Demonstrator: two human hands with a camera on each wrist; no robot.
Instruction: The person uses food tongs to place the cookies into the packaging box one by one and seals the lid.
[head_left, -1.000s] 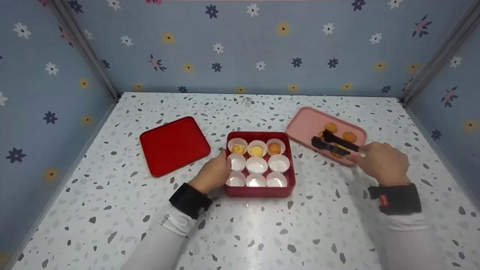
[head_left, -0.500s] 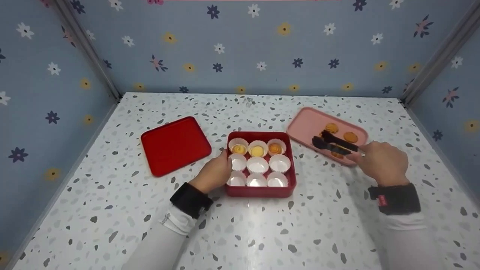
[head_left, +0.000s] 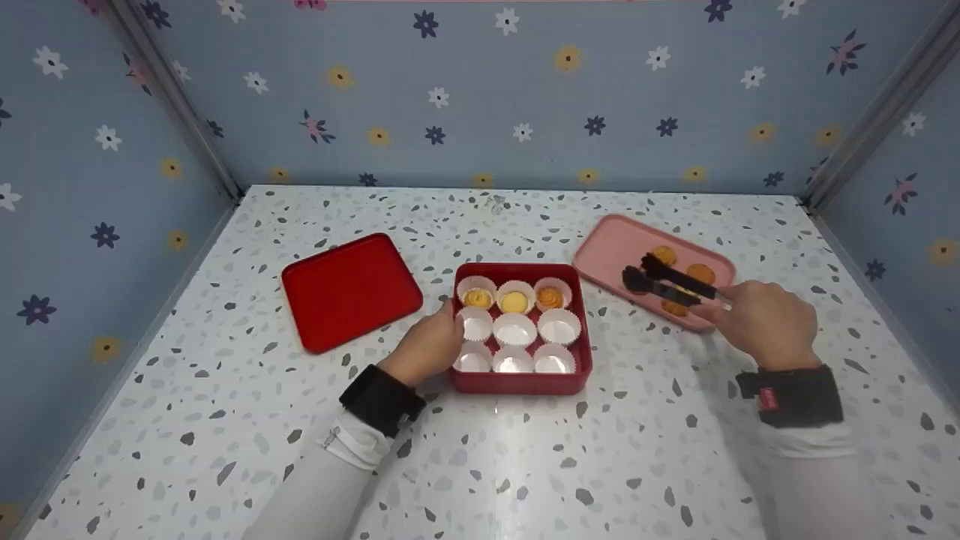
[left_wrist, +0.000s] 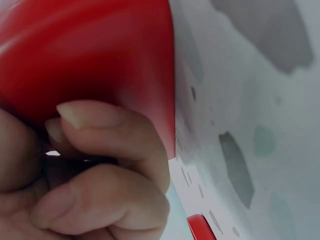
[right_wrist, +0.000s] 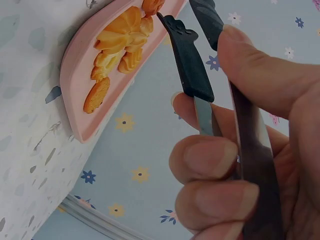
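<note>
My left hand (head_left: 424, 346) holds the left side of a red square box (head_left: 517, 383), thumb at its rim. In the left wrist view its curled fingers lie against the box's outer wall (left_wrist: 95, 55). Inside stand white paper cups (head_left: 514, 330) in rows; the back row's cups hold cookies (head_left: 514, 302), one in each. My right hand (head_left: 769, 324) grips metal tongs (head_left: 679, 279) with black tips over a pink tray (head_left: 611, 244). Several golden cookies (right_wrist: 120, 32) lie on that tray. In the right wrist view the tong arms (right_wrist: 257, 165) stand apart, nothing between the tips.
A red lid-like tray (head_left: 349, 292) lies tilted left of the box. The speckled tabletop (head_left: 495, 465) runs to flowered panels (head_left: 480, 90) at the back and both sides.
The tongs shift slightly over the cookies on the pink tray, their tips changing angle a little. The left hand and the box stay in place.
</note>
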